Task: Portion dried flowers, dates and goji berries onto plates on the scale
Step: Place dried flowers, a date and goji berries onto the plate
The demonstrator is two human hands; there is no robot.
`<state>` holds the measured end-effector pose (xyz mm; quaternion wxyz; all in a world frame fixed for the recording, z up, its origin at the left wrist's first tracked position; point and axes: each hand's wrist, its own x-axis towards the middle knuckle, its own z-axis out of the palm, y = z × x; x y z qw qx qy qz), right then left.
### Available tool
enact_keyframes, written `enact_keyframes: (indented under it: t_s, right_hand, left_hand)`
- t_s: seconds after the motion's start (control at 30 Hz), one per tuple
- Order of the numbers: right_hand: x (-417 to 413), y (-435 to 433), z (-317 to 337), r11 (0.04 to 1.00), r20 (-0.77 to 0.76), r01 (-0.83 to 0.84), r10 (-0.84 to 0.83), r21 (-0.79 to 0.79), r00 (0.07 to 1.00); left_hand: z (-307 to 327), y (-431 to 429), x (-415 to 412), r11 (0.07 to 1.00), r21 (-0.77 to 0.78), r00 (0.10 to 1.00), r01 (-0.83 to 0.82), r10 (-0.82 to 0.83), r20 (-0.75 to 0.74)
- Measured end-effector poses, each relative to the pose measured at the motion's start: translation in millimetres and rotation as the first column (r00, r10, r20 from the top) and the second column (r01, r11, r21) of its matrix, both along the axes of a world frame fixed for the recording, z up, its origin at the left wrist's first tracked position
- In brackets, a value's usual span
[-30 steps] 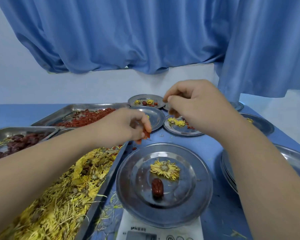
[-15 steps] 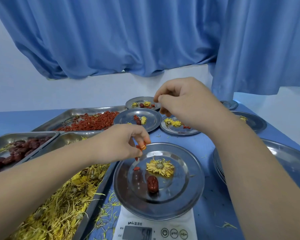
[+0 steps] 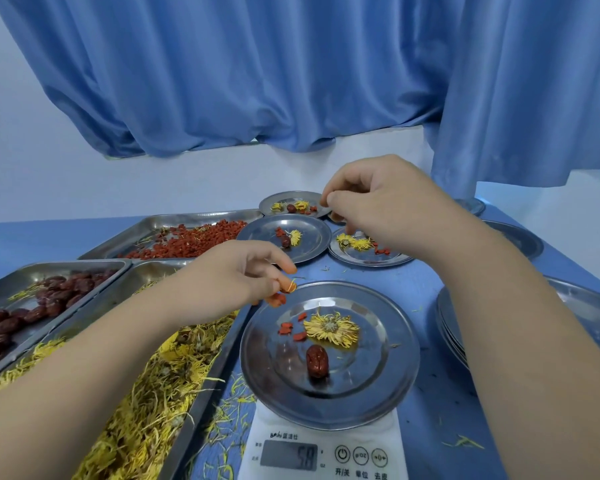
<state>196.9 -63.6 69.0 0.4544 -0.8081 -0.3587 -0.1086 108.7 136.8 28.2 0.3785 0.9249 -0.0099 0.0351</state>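
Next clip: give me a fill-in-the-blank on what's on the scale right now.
The round steel plate stands on a white digital ____. Beside its yellow dried flower lies one dark red ____. The left hand pinches orange-red ____ at the plate's rim.
Missing: scale; date; goji berries.

Steel plate point(image 3: 390, 375) on scale point(image 3: 361, 436); yellow flower point(image 3: 331, 329), red date point(image 3: 317, 361), three goji berries point(image 3: 285, 329) inside.
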Motion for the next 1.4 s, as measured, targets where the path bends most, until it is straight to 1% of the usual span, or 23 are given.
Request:
enact_keyframes:
  t_s: [0.13, 0.2, 0.33, 0.47, 0.6, 0.7, 0.83, 0.97, 1.1, 1.17, 1.27, 1.33, 1.4]
  right_hand:
    - [-1.0, -0.7, -0.3, 0.997, -0.006, -0.016, 0.015, -0.074, 1.0]
    - [-2.1, -1.3, -0.3, 0.991, -0.028, -0.031, 0.027, -0.133, 0.999]
    - [-5.4, -5.1, 0.1, 0.957, -0.111, -0.081, 0.052, -0.277, 0.993]
    - [-8.1, -9.0, 1.3, 0.935, -0.18, -0.13, 0.073, -0.331, 0.981]
    - [-8.9, -12.0, 2.4, 0.932, -0.187, -0.119, 0.056, -0.342, 0.981]
    - [-9.5, -11.1, 2.4, 0.917, -0.19, -0.107, 0.035, -0.384, 0.981]
    - [-15.2, -5.4, 1.4, 0.836, -0.224, -0.157, 0.041, -0.527, 0.974]
    - [-24.0, 1.3, -0.2, 0.764, -0.249, -0.179, 0.026, -0.619, 0.968]
    - [-35.3, 4.0, 3.6, 0.726, -0.201, -0.143, 0.007, -0.673, 0.98]
    - [-42.2, 0.9, 9.1, 0.718, -0.154, -0.097, -0.015, -0.689, 0.988]
    - [-54.1, -5.1, 14.0, 0.754, -0.039, 0.012, -0.049, -0.656, 0.998]
    - [-61.5, -6.3, 6.9, 0.788, 0.101, 0.112, -0.063, -0.605, 0.993]
    - [-70.0, -6.5, -8.5, 0.797, 0.225, 0.178, -0.054, -0.577, 0.973]
  left_hand:
    - [-5.1, -8.2, -7.7, 1.0, -0.017, 1.0, -0.02, 0.021, 0.014]
    - [-5.1, -12.8, -13.1, 0.998, -0.05, 0.998, -0.035, 0.037, 0.055]
    - [-6.1, -21.1, -24.8, 0.989, -0.097, 0.979, -0.114, 0.128, 0.158]
    - [-14.9, -32.6, -28.6, 0.973, -0.188, 0.981, -0.136, 0.159, 0.112]
    - [-22.6, -33.4, -32.1, 0.972, -0.195, 0.984, -0.134, 0.153, 0.086]
    - [-26.8, -27.6, -35.2, 0.949, -0.288, 0.986, -0.131, 0.155, 0.063]
    - [-36.6, -21.5, -37.9, 0.915, -0.362, 0.978, -0.176, 0.205, 0.041]
    - [-39.2, -18.9, -38.6, 0.871, -0.464, 0.976, -0.161, 0.209, 0.054]
    - [-39.0, -18.4, -37.1, 0.765, -0.632, 0.98, -0.128, 0.195, 0.038]
    - [-38.4, -18.9, -36.9, 0.732, -0.671, 0.982, -0.12, 0.188, 0.029]
    - [-38.3, -17.9, -36.4, 0.732, -0.672, 0.981, -0.11, 0.187, 0.043]
    - [-37.7, -18.0, -36.9, 0.753, -0.653, 0.984, -0.081, 0.165, 0.068]
    - [-36.7, -18.5, -37.4, 0.774, -0.631, 0.984, -0.053, 0.146, 0.097]
